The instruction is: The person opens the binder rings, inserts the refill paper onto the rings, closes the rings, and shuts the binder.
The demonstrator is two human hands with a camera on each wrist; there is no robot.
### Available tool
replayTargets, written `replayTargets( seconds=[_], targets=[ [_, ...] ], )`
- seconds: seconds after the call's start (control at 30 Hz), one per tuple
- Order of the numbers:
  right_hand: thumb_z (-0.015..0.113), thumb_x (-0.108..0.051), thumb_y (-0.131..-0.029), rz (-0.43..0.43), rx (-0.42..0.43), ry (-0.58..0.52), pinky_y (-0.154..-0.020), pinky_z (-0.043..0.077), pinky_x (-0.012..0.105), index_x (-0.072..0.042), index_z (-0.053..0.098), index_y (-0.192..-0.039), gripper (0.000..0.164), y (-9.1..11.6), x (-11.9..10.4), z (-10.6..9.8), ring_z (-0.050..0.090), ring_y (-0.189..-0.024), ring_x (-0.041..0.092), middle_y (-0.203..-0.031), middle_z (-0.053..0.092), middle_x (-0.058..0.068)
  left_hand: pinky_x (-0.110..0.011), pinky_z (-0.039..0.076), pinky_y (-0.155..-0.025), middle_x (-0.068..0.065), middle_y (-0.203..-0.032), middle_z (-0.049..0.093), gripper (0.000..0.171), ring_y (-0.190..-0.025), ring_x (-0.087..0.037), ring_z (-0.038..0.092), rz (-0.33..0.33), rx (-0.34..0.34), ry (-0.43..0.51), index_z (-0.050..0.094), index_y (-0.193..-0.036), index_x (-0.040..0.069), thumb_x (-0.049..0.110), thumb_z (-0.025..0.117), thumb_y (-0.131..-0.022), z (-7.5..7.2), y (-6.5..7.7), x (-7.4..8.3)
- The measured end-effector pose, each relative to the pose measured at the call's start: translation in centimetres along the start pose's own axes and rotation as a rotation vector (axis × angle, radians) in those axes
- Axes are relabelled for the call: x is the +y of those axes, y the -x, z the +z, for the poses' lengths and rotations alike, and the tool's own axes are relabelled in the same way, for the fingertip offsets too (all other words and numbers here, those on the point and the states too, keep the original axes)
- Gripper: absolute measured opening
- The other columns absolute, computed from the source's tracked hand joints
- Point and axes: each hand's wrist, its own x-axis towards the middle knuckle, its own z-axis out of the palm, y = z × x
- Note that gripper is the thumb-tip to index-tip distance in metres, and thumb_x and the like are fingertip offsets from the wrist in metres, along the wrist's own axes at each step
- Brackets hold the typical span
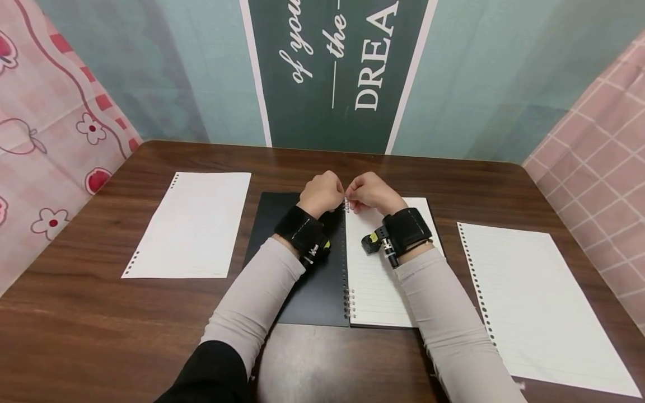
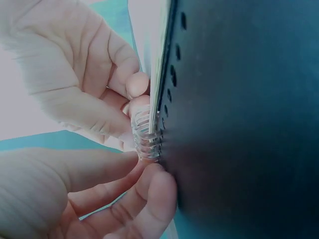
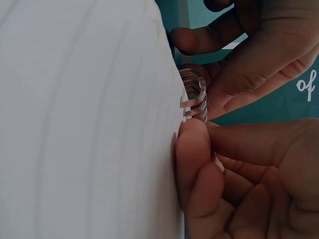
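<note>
A ring-bound notebook lies open on the table, its black cover (image 1: 312,296) on the left and lined pages (image 1: 383,291) on the right. Both hands meet at the far end of its clear ring binding (image 2: 144,132). My left hand (image 1: 322,193) pinches the binding from the cover side. From the page side, my right hand (image 1: 375,193) pinches the same rings (image 3: 196,97), fingertips close to the left hand's. The near rings (image 1: 350,302) show at the notebook's front end; those between the fingers are partly hidden.
A loose punched sheet (image 1: 188,224) lies left of the notebook. Another lined punched sheet (image 1: 544,302) lies to the right, reaching the table's near side. The brown wooden table (image 1: 75,330) backs onto a green cloth (image 1: 327,129), with pink cloths at both sides.
</note>
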Motion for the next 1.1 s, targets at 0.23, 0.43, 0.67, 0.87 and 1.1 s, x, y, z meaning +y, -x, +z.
replayTargets(
  seconds=[0.23, 0.43, 0.67, 0.87, 1.1],
  targets=[
    [0.050, -0.001, -0.100, -0.010, 0.006, 0.015, -0.060, 0.049, 0.023, 0.006, 0.063, -0.101, 0.015, -0.2, 0.0, -0.1, 0.057, -0.062, 0.012, -0.072, 0.059, 0.004, -0.028, 0.040, -0.047, 0.000, -0.061, 0.063, 0.021, -0.059, -0.016, 0.061, 0.005, 0.001, 0.013, 0.073, -0.084, 0.016, 0.015, 0.056, -0.096, 0.1, -0.3, -0.1],
    [0.049, 0.000, -0.100, -0.013, 0.008, 0.020, -0.059, 0.048, 0.023, 0.005, 0.062, -0.099, 0.013, -0.2, -0.2, -0.2, 0.056, -0.061, 0.012, -0.070, 0.058, 0.003, -0.027, 0.039, -0.044, -0.002, -0.061, 0.063, 0.024, -0.057, -0.015, 0.063, 0.009, 0.013, 0.026, 0.068, -0.077, 0.014, 0.015, 0.055, -0.097, 0.1, -0.6, 0.0],
    [0.049, 0.001, -0.098, -0.044, 0.000, 0.100, -0.058, 0.044, 0.025, 0.000, 0.059, -0.093, 0.011, -0.6, -0.2, 0.6, 0.052, -0.060, 0.014, -0.069, 0.054, 0.004, -0.027, 0.040, -0.043, -0.004, -0.060, 0.064, 0.026, -0.055, -0.015, 0.067, 0.005, 0.024, -0.024, 0.057, -0.070, 0.011, 0.014, 0.055, -0.096, -0.1, -0.7, 0.1],
    [0.051, -0.001, -0.098, -0.053, 0.045, 0.201, -0.057, 0.040, 0.025, -0.001, 0.057, -0.088, 0.012, -0.7, -0.6, 0.9, 0.050, -0.058, 0.013, -0.066, 0.053, 0.003, -0.026, 0.039, -0.043, -0.007, -0.062, 0.066, 0.028, -0.057, -0.017, 0.069, 0.048, 0.046, -0.025, 0.055, -0.068, 0.010, 0.012, 0.056, -0.096, -0.3, -0.8, 0.1],
    [0.050, -0.001, -0.099, -0.031, 0.047, 0.227, -0.056, 0.038, 0.025, -0.001, 0.055, -0.088, 0.012, -0.8, -0.8, 0.8, 0.047, -0.056, 0.013, -0.063, 0.050, 0.003, -0.025, 0.040, -0.044, -0.005, -0.060, 0.061, 0.033, -0.059, -0.018, 0.070, 0.069, 0.033, -0.024, 0.053, -0.064, 0.011, 0.013, 0.055, -0.098, -0.3, -0.9, 0.2]
  ],
)
